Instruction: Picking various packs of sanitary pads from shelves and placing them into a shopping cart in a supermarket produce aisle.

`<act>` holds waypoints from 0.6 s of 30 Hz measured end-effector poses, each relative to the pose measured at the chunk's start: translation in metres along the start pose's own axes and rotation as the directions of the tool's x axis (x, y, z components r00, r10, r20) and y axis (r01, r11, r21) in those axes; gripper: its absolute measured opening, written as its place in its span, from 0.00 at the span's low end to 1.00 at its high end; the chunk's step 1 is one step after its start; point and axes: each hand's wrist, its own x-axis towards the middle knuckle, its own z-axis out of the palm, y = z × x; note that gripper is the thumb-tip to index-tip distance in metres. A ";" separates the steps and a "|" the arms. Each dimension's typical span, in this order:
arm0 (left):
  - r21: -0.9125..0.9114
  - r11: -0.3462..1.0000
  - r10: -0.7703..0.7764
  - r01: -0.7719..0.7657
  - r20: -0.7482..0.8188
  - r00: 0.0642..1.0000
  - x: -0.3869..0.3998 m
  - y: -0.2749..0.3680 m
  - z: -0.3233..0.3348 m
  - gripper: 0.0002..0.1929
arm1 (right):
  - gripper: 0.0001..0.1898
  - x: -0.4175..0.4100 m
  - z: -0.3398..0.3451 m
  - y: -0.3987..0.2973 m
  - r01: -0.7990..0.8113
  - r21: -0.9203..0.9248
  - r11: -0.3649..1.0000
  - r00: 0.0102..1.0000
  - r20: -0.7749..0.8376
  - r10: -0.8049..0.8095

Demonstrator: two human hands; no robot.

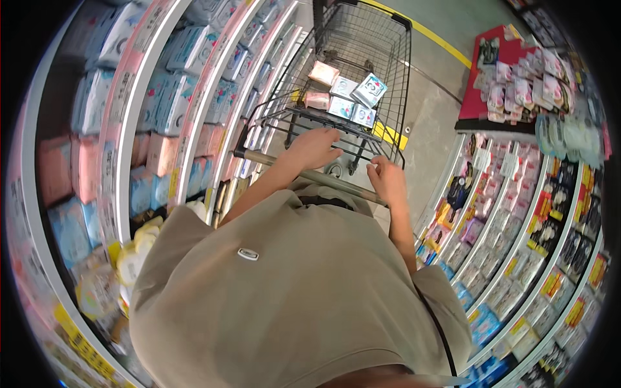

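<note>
A black wire shopping cart (406,72) stands before me, its handle bar (320,177) crossing in front of my waist. My left hand (315,147) reaches over the bar, wrist against it, fingers loosely bent and holding nothing. Near the bar's right end, the heel of my right hand (389,180) rests on it, with thumb and forefinger curled and a small gap between them. Inside the cart lie several soft packs: a peach pack (323,73), a pink pack (317,101), and white-and-blue packs (341,107). One white-and-blue pack (370,90) leans tilted on the others.
Close on my left rise shelves (150,53) of similar blue, white and pink packs. Shelves of small packaged goods (499,218) line the right side. Beyond them, a red display (468,97) carries piled packets. A yellow floor line (436,39) runs past the cart.
</note>
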 end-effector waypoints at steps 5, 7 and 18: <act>-0.119 0.993 0.020 -0.015 0.037 0.999 0.003 -0.045 -0.021 0.19 | 0.11 0.041 -0.002 -0.015 0.021 -0.028 0.999 0.990 -0.136 -0.025; -0.163 0.987 0.014 -0.003 0.070 0.997 0.024 -0.054 -0.027 0.20 | 0.12 0.076 0.000 0.004 -0.042 -0.082 0.996 0.990 -0.136 0.030; -0.620 0.733 -0.218 0.281 0.178 0.960 0.229 -0.121 0.064 0.18 | 0.16 0.288 0.065 0.070 -0.242 -0.419 0.875 0.931 0.153 0.330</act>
